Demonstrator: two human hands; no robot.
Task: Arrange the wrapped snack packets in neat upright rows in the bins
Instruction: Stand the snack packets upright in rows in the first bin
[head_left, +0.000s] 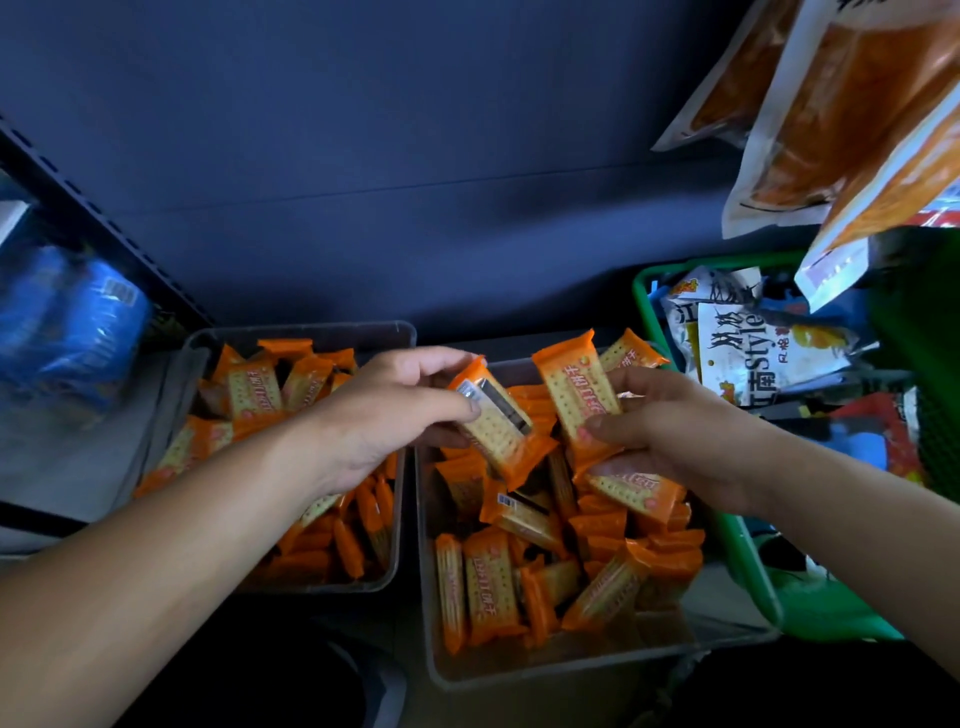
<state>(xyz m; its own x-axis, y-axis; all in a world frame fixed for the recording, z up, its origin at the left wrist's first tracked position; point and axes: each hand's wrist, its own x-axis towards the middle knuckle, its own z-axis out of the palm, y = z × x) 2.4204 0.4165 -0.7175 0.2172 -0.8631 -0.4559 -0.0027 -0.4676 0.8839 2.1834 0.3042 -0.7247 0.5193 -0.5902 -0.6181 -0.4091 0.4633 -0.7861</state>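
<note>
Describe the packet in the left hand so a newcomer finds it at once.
Find the clear bin beside the green basket. Above its far left corner the left hand pinches one tilted orange cracker packet. Unlike the upright packet in the right hand, which shows its printed front, this one shows a barcode and dark strip.

Mostly plastic film and moulded plastic, gloss against a matt backdrop.
Snack packets (491, 587): shiny orange plastic film, crimped ends, glare on the creases. Bins (311, 330): smooth translucent grey plastic, dull sheen. Green basket (748, 561): hard moulded plastic, semi-gloss, meshed side wall. Hanging bags (841, 104): glossy film. Blue packs (78, 322): glossy wrap. Back panel (415, 130): matt dark blue, smooth. Shelf upright (104, 244): dark, slotted, looks like painted metal.
</note>
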